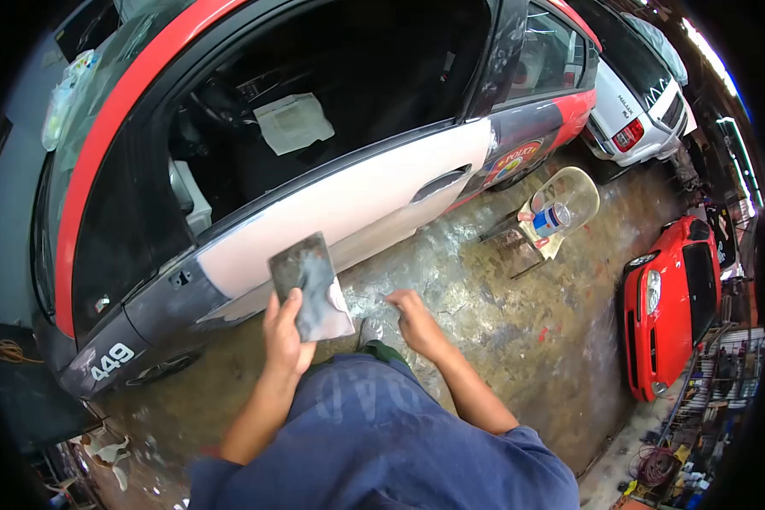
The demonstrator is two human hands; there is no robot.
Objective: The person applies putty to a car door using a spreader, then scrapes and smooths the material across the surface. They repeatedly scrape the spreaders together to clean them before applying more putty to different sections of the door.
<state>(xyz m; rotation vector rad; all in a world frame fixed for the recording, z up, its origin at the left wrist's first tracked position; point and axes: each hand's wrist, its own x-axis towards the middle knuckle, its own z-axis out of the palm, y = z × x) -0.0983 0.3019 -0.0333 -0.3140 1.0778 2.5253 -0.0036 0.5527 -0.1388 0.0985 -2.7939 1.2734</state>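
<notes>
My left hand (286, 338) grips a flat grey board (301, 276) from below, thumb along its near left edge. Pale pink filler paste (337, 297) sits at the board's right edge. To the right of it, my right hand (415, 321) is held apart with its fingers curled closed; what they hold, if anything, is hidden. Beyond both hands stands a car door (340, 200) coated in smooth pale pink filler, its window opening above. The board overlaps the door's lower part in this view.
A chair (580, 194) holds a blue and white can (552, 220) and a sheet of paper. A red car (673, 310) stands at right, a white pickup (633, 110) behind. A dog (104, 450) is at lower left. Coiled hose (657, 464) lies at lower right.
</notes>
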